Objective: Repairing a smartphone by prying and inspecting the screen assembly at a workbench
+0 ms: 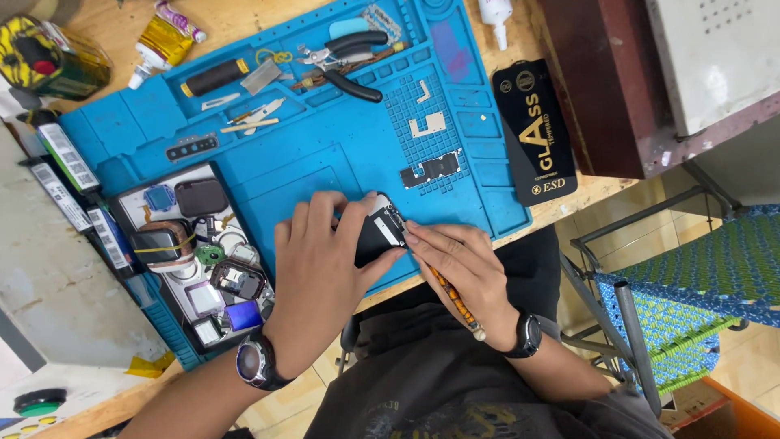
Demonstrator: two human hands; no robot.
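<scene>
Left hand (321,264) pins black opened phone (379,232); right hand (459,264) grips orange screwdriver (457,302).

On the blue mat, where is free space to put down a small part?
The blue mat is bare between the wooden sticks and the left hand. Crowded: the tool row around the pliers and the parts tray.

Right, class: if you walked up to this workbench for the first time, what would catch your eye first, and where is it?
The bright blue silicone repair mat fills the wooden bench and draws the eye first. At its near edge, the left hand steadies a small opened black phone while the right hand works at it with a slim orange-handled tool. Left of the hands sits a black tray of small watch parts.
</scene>
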